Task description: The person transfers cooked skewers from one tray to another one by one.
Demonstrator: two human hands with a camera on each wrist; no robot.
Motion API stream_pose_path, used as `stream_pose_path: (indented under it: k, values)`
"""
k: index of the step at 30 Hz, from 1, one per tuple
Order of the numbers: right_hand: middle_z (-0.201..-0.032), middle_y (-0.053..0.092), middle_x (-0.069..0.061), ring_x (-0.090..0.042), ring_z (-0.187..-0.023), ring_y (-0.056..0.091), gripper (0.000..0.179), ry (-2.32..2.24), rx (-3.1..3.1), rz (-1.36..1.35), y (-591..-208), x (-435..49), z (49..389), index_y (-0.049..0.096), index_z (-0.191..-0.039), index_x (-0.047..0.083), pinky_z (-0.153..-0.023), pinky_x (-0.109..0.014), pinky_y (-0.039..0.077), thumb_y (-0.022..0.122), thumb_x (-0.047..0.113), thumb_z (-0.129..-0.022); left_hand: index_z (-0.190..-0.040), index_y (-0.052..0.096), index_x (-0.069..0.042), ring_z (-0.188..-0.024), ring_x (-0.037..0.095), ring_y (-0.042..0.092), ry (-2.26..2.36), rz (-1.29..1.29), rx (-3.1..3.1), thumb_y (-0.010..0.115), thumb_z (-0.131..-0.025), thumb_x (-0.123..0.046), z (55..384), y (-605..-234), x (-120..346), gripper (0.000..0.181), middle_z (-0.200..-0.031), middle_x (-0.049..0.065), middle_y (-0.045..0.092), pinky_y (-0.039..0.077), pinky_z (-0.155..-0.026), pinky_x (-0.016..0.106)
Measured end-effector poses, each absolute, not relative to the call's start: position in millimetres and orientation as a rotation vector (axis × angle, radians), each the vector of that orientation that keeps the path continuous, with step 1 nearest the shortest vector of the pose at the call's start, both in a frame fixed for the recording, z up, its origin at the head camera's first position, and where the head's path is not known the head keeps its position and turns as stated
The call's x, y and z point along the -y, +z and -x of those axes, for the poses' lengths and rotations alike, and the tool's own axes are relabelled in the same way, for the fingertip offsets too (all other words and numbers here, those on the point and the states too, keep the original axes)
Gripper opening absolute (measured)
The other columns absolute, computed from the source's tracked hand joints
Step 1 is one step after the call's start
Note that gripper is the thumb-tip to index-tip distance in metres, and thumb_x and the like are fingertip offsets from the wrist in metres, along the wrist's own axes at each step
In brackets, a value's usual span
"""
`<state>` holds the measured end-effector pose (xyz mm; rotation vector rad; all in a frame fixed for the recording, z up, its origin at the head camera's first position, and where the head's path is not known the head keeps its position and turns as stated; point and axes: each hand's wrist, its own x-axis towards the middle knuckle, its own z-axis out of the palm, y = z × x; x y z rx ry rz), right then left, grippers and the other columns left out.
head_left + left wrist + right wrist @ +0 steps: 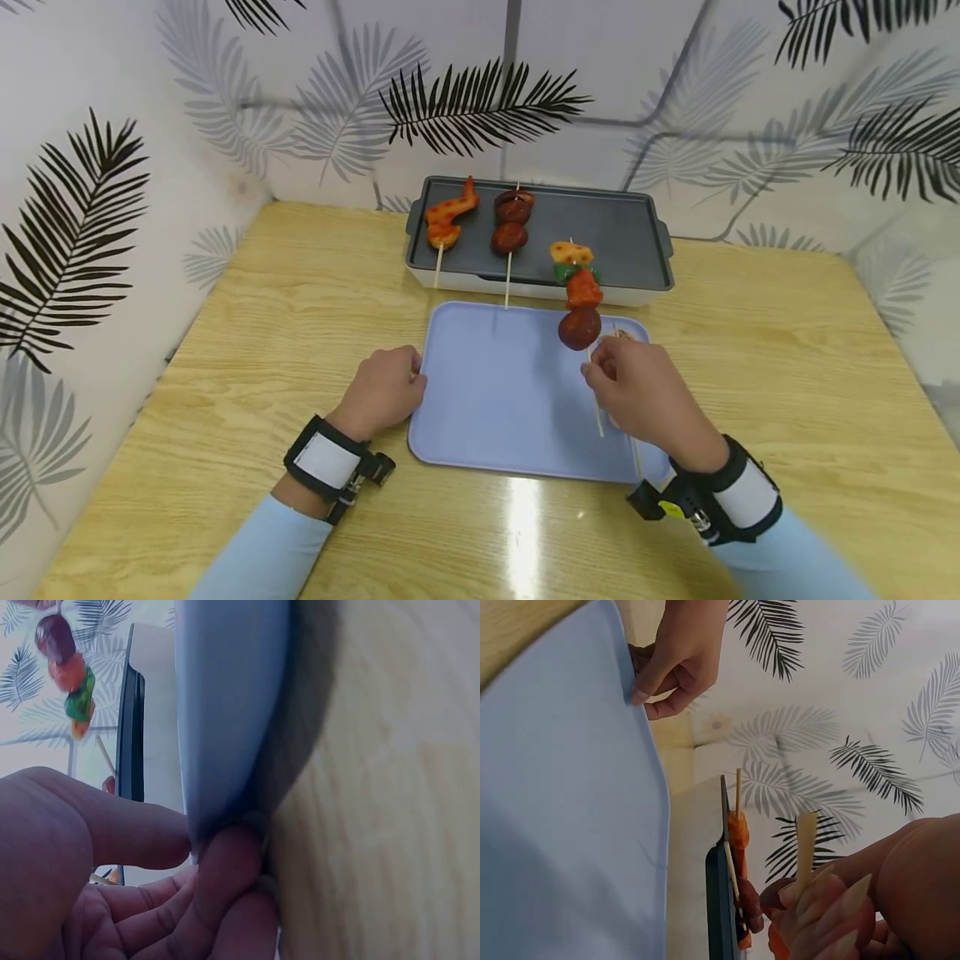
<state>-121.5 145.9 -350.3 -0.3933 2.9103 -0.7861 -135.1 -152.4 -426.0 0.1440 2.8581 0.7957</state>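
Note:
My right hand (637,387) pinches the wooden stick of a skewer (582,287) and holds it raised over the blue tray (495,400). Along that stick sit a yellow piece, a green piece, an orange-red chunk and a dark brown ball. At the tray's left edge, my left hand (386,387) grips the rim. In the left wrist view the thumb (142,832) is on one side of the rim, with curled fingers (232,870) under the other. Another skewer's stick (637,458) lies on the tray's right side, its upper part mostly hidden by my right hand.
Behind the tray stands a grill (622,225) with a dark plate and a pale base. On its left part lie a wing skewer (446,221) and a skewer of brown pieces (512,229), their sticks jutting over the front edge. A patterned wall borders the wooden table (315,275).

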Motion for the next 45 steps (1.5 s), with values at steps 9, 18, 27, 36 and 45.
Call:
stream_pose_path:
  k: [9, 18, 27, 36, 45]
  values:
    - [-0.054, 0.047, 0.003, -0.011, -0.049, 0.043, 0.016, -0.803, -2.943, 0.368, -369, -151, 90, 0.064, -0.081, 0.004, -0.050, -0.028, 0.036, 0.061, 0.015, -0.092, -0.083, 0.059, -0.003, -0.053, 0.017, 0.050, 0.788, -0.147, -2.879, 0.058, -0.091, -0.012, 134, -427, 156, 0.013, -0.061, 0.004, 0.051, 0.036, -0.048, 0.027]
    - [-0.060, 0.051, 0.001, -0.011, -0.054, 0.044, 0.014, -0.803, -2.968, 0.332, -380, -159, 81, 0.064, -0.086, 0.002, -0.050, -0.027, 0.036, 0.060, 0.015, -0.091, -0.082, 0.058, -0.003, -0.053, 0.017, 0.049, 0.785, -0.159, -2.889, 0.057, -0.091, -0.012, 134, -428, 156, 0.013, -0.061, 0.003, 0.049, 0.036, -0.048, 0.028]
    - [-0.060, 0.051, 0.004, -0.009, -0.053, 0.043, 0.012, -0.826, -2.940, 0.320, -394, -155, 73, 0.062, -0.080, 0.006, -0.050, -0.026, 0.036, 0.061, 0.014, -0.090, -0.081, 0.057, -0.003, -0.051, 0.016, 0.048, 0.797, -0.160, -2.892, 0.056, -0.091, -0.011, 133, -427, 155, 0.013, -0.059, 0.002, 0.048, 0.035, -0.047, 0.027]
    - [-0.062, 0.054, 0.001, -0.010, -0.055, 0.046, 0.012, -0.842, -2.909, 0.272, -410, -152, 72, 0.063, -0.081, 0.005, -0.052, -0.026, 0.039, 0.062, 0.013, -0.090, -0.083, 0.059, -0.002, -0.051, 0.016, 0.049, 0.797, -0.184, -2.906, 0.056, -0.090, -0.011, 132, -429, 155, 0.011, -0.059, 0.002, 0.050, 0.036, -0.047, 0.027]
    - [-0.065, 0.060, -0.003, -0.011, -0.059, 0.049, 0.011, -0.818, -2.916, 0.236, -424, -152, 73, 0.065, -0.082, 0.002, -0.056, -0.031, 0.044, 0.062, 0.011, -0.088, -0.084, 0.059, -0.002, -0.051, 0.016, 0.048, 0.797, -0.176, -2.895, 0.056, -0.091, -0.011, 132, -427, 152, 0.012, -0.058, 0.002, 0.049, 0.035, -0.048, 0.027]
